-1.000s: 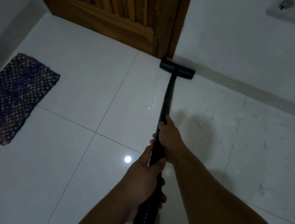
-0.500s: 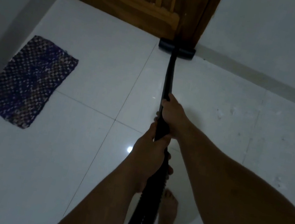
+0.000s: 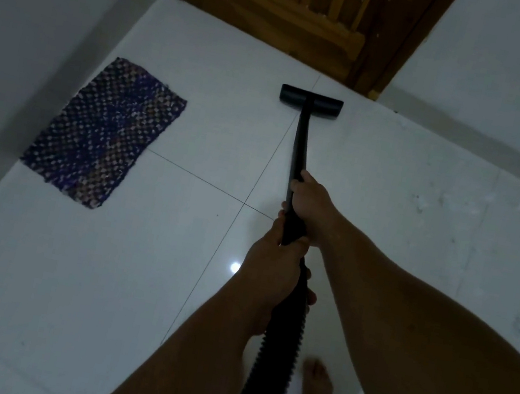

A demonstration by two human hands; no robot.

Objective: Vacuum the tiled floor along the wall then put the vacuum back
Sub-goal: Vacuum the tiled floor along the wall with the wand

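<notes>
The vacuum's black floor head [image 3: 311, 101] rests flat on the white tiled floor [image 3: 199, 137], a short way out from the wooden door [image 3: 296, 5]. Its black wand [image 3: 299, 148] runs back toward me. My right hand [image 3: 311, 202] grips the wand higher up. My left hand [image 3: 275, 262] grips it just below, where the ribbed black hose [image 3: 277, 349] begins. The hose drops out of view at the bottom edge. The vacuum's body is not in view.
A purple woven mat [image 3: 106, 131] lies by the left wall [image 3: 39, 19]. The right wall [image 3: 515, 78] meets the floor at a grey skirting strip, with pale specks on the tiles near it. My bare foot [image 3: 316, 391] stands beside the hose.
The floor head has been pulled back from the corner of the door frame and wall toward me and slightly left. Both hands keep their grip on the wand.
</notes>
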